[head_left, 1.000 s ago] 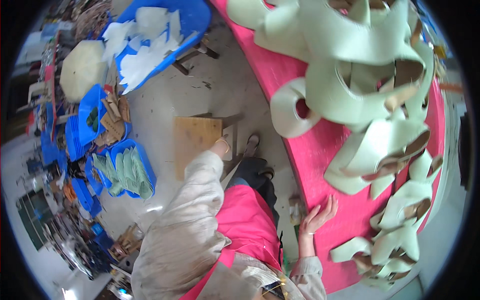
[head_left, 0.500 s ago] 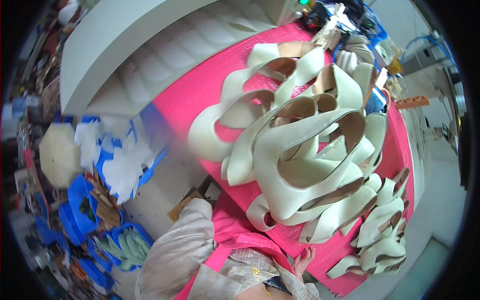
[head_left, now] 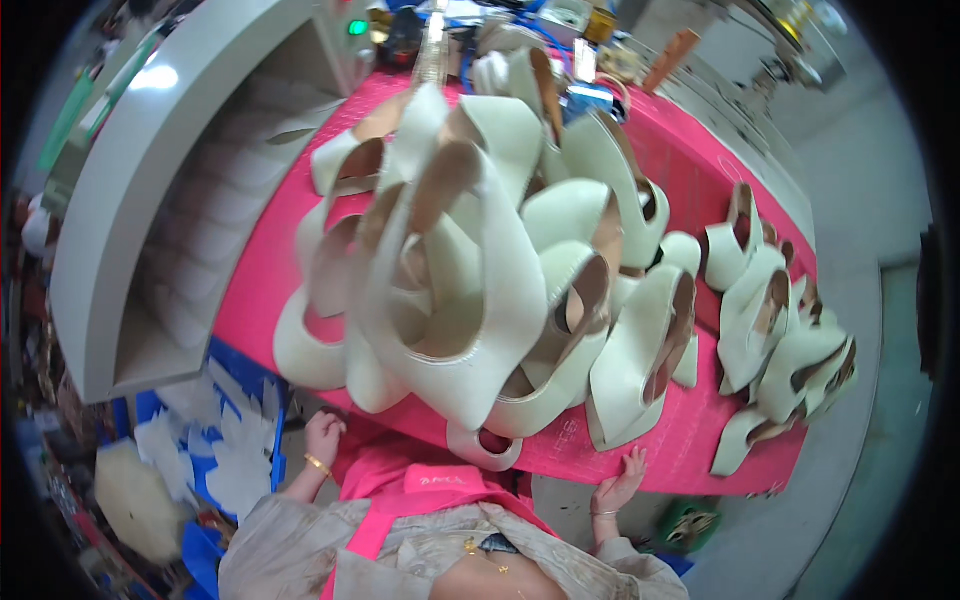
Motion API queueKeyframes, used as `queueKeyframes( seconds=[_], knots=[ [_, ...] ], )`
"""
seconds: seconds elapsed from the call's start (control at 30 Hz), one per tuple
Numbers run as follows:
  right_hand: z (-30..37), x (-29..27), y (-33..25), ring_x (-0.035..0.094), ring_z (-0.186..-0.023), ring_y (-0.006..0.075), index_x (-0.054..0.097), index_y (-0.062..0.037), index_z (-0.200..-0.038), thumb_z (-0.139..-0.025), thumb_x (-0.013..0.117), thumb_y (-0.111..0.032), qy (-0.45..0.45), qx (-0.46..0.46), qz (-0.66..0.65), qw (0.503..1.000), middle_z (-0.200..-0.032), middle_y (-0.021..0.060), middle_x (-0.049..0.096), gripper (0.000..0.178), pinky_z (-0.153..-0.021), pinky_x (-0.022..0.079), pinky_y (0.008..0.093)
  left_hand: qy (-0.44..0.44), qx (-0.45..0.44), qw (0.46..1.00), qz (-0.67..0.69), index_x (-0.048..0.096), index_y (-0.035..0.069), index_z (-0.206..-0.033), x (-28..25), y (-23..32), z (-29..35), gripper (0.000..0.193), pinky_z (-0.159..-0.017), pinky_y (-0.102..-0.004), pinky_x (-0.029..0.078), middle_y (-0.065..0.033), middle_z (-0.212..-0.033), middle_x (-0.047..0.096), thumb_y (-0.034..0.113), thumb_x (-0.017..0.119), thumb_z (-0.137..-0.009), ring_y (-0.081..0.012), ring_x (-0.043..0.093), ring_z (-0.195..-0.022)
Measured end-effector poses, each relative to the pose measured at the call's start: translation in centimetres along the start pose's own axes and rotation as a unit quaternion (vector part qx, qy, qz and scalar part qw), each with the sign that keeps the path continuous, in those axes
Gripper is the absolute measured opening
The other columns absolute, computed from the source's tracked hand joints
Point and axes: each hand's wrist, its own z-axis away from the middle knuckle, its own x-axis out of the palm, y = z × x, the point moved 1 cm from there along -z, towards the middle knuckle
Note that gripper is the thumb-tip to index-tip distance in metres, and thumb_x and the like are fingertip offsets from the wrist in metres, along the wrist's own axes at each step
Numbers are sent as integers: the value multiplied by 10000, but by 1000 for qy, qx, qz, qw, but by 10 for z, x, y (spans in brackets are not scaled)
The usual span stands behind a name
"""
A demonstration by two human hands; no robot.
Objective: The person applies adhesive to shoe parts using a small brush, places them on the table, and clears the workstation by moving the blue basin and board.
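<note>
A heap of pale mint shoe uppers (head_left: 455,310) with tan linings lies on the pink-covered table (head_left: 560,440). My left hand (head_left: 325,437), a gold bracelet at its wrist, is by the table's near edge, left of the heap. Its fingers are curled in, and nothing shows in them. At the near edge, right of centre, my right hand (head_left: 622,484) has its fingers stretched out and holds nothing. Nearest to it is a single upper (head_left: 640,360) at the right side of the heap. More uppers (head_left: 775,330) form a smaller group farther right.
A grey curved machine housing (head_left: 110,250) with a deep opening stands at the left, on the table. Blue bins with white sheets (head_left: 210,440) are below it. Cables, small tools and an orange bar (head_left: 670,60) crowd the far edge. A green crate (head_left: 688,525) sits below the table.
My view has turned, so the heap and machine sit farther left. My left hand, hidden before, now shows at the near edge. More of my right hand is visible.
</note>
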Motion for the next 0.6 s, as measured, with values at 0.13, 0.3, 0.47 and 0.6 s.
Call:
queueKeyframes(
  seconds=[0.13,0.3,0.47,0.6],
  knots=[
    [-4,9,2,387,-1103,317,456,-48,-1054,-804,322,-267,116,-45,-6,992,-1147,145,454,359,-927,242,420,-68,1,993,99,527,-13,-574,-1,-5,-10,164,-517,-250,370,-75,-599,513,45,410,-673,-139,475,-552],
    [-4,8,3,420,-1064,307,484,-40,-986,-702,399,-81,153,-24,-12,988,-1089,138,490,299,-897,286,390,-102,55,956,269,533,-10,-751,18,59,7,176,-554,-212,376,-44,-621,529,93,396,-792,-98,489,-586],
    [-16,-55,-23,551,-759,159,511,-31,-950,-747,424,9,170,42,-313,933,-952,84,524,225,-698,423,274,-151,181,939,250,546,-17,-881,-42,143,28,268,-411,-224,377,-72,-524,515,220,425,-847,-113,483,-427],
    [-31,-220,-87,536,-691,160,496,30,-960,-823,336,-144,245,-130,-447,850,-934,98,529,273,-713,420,280,-256,519,760,297,513,1,-871,-171,252,24,606,-525,-302,430,-111,-713,542,560,289,-798,-178,529,-611]
  ],
)
